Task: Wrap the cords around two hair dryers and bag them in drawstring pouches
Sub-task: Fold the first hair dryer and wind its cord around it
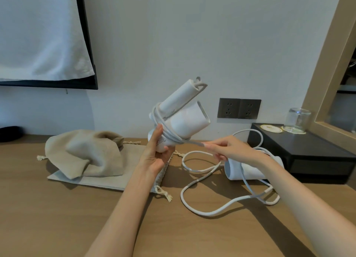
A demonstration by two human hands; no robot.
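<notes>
Wooden desk (57,218) against the wall. Left of centre a flat beige pouch (107,179) lies on it, with a bulging pouch (86,154) of the same cloth partly on top – knotted drawstring ends trail onto the wood. To the right a white hair dryer (237,172) lies on its side, and loose loops of white cord (202,210) sprawl in front of it. A black box (308,156) sits at the far right – a dark object (9,133) at the left edge, unclear what.

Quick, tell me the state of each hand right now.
Left hand: grips the raised hair dryer.
Right hand: fingers pinch its cord.
</notes>
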